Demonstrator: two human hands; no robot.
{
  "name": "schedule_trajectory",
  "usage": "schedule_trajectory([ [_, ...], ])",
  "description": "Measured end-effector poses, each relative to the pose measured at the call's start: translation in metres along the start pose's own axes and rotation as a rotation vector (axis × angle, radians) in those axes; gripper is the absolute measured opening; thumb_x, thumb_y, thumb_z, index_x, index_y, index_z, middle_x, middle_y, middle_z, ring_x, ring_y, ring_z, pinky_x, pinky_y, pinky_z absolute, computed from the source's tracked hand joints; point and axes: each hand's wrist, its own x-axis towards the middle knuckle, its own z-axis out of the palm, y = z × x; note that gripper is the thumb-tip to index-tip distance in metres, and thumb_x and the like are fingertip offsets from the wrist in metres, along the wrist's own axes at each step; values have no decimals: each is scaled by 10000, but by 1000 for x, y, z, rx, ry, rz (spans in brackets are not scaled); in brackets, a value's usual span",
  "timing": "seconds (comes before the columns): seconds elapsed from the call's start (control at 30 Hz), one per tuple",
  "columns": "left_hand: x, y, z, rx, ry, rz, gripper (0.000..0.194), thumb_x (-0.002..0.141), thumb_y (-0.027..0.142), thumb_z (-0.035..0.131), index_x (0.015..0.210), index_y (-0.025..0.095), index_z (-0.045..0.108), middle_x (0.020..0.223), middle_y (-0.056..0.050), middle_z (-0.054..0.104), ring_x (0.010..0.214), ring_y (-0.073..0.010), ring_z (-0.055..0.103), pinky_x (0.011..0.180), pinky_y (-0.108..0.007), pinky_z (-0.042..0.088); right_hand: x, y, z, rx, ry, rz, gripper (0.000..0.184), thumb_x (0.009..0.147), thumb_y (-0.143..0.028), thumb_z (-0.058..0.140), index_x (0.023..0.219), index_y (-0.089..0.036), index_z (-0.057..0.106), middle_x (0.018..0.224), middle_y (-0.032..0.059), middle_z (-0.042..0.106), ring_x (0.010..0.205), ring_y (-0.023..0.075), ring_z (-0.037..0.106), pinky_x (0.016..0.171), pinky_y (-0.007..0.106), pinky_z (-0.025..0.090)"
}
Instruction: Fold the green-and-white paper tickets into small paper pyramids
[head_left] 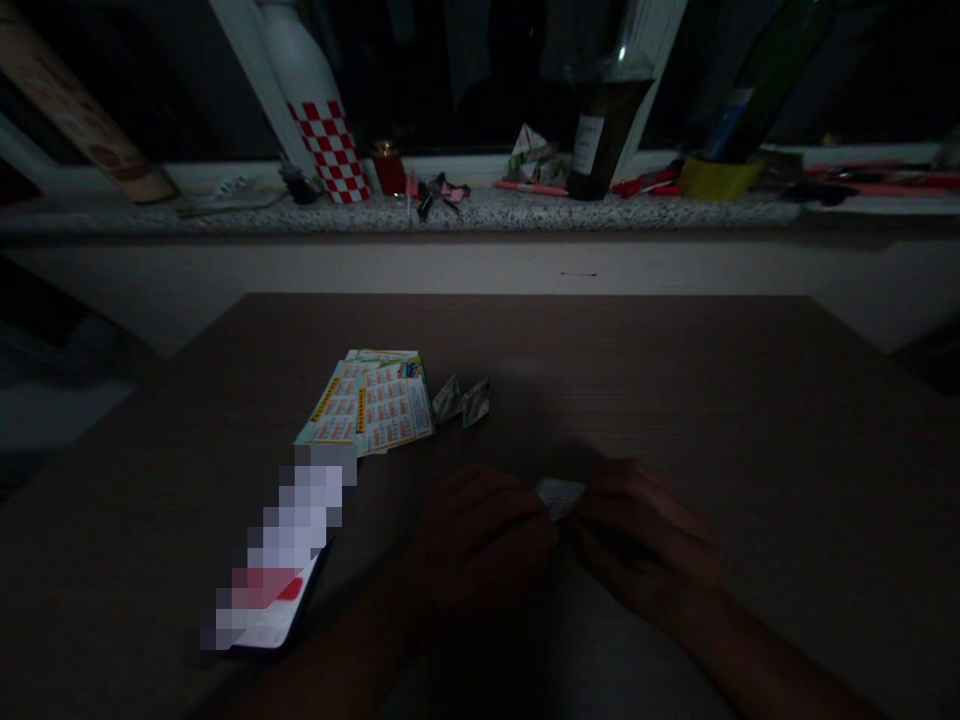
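Observation:
Between my two hands is a small folded piece of paper (561, 494), pale and pointed at its lower end. My left hand (484, 535) is closed at its left edge, the fingers curled. My right hand (649, 535) pinches its right side between thumb and fingers. The dim light hides the exact fingertip contacts. Beyond my left hand stand two small folded paper pieces (462, 402), side by side. They touch or nearly touch a fanned stack of printed paper sheets (393, 408) with rows of orange and white print.
A lit phone (274, 625), its screen blurred, lies left on the wooden table (675, 370). Along the stone windowsill (495, 212) stand a red-checked white bottle (330, 150), a red jar (388, 170), a dark bottle (592, 150) and a yellow holder (718, 178).

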Motion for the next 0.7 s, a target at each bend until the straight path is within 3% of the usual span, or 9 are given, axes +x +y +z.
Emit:
schedule_trajectory([
  [0.2,1,-3,4,28,-54,-97,58,789,143,630,841,161,609,778,-35,685,735,-149,617,696,-299,509,0,1,1,-38,-30,-22,236,720,-8,659,900,-159,637,764,58,637,713,195,614,659,382,520],
  [0.43,4,-2,5,116,35,-154,63,762,126,640,777,168,595,729,-25,660,672,-139,591,640,-288,481,-1,5,-3,-126,-28,59,200,737,-64,657,895,-184,636,769,51,651,717,197,613,664,382,514],
  [0.7,-1,-10,8,120,61,-181,115,728,99,656,785,166,582,737,-21,646,680,-144,574,651,-297,466,1,5,-4,-151,-19,58,208,743,-38,661,909,-161,641,778,62,669,736,198,623,689,377,508],
])
